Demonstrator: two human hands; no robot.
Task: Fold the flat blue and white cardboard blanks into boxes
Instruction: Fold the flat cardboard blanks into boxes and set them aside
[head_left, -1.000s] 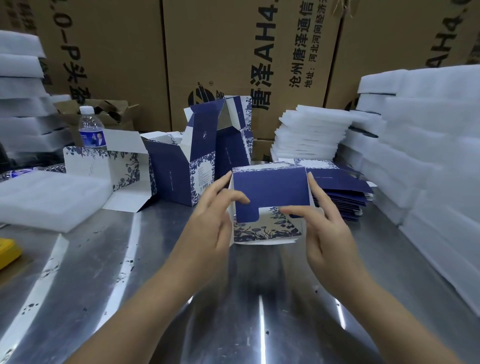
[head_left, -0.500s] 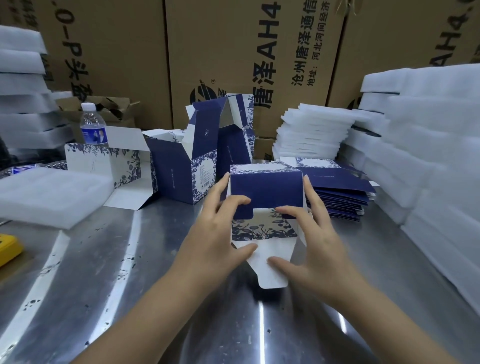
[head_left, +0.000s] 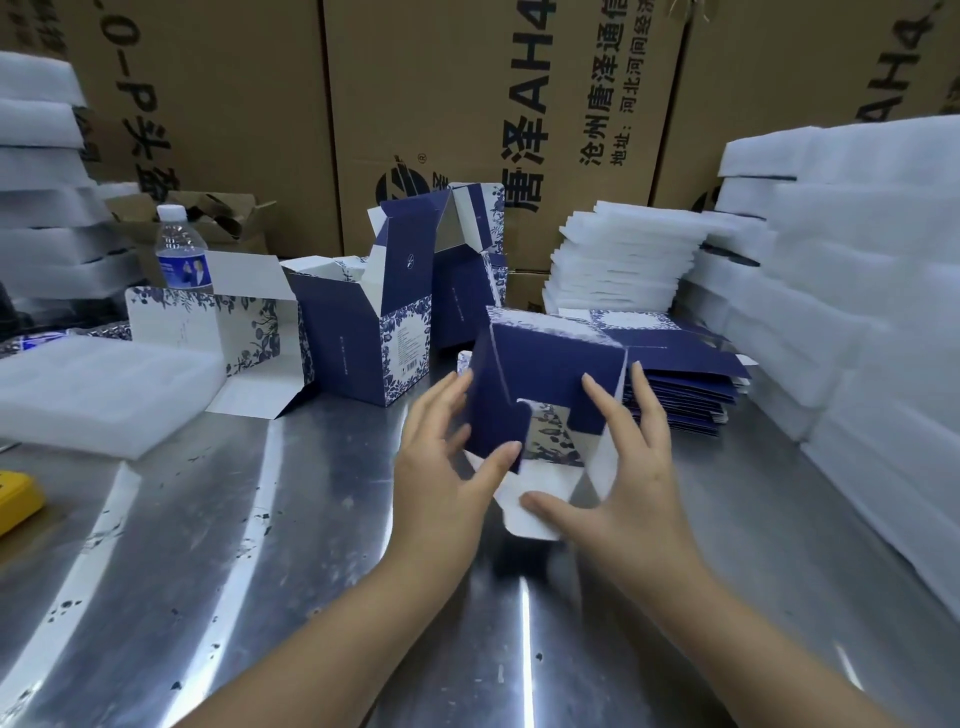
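The left grip is pinching the dark blue side flap of a half-formed box — thumb lying on the flap's face, fingers tucked behind it. The right grip is spreading unclenched against the same box, its fingertips pressing the blue front panel and the right edge, its thumb touching the white tab hanging out below. The box is sitting tilted between the two grips, its floral panel showing through the gap in the flaps; I cannot tell whether it is touching the bench. Just beyond the right grip a stack of flat blanks is lying on the bench, with piles of white foam sheets rising behind and outside it. Beyond the left grip, folded boxes are standing with lids open — farther out on that side an opened-out box is lying against them, and a water bottle is standing behind it. Brown cartons are lining the back.
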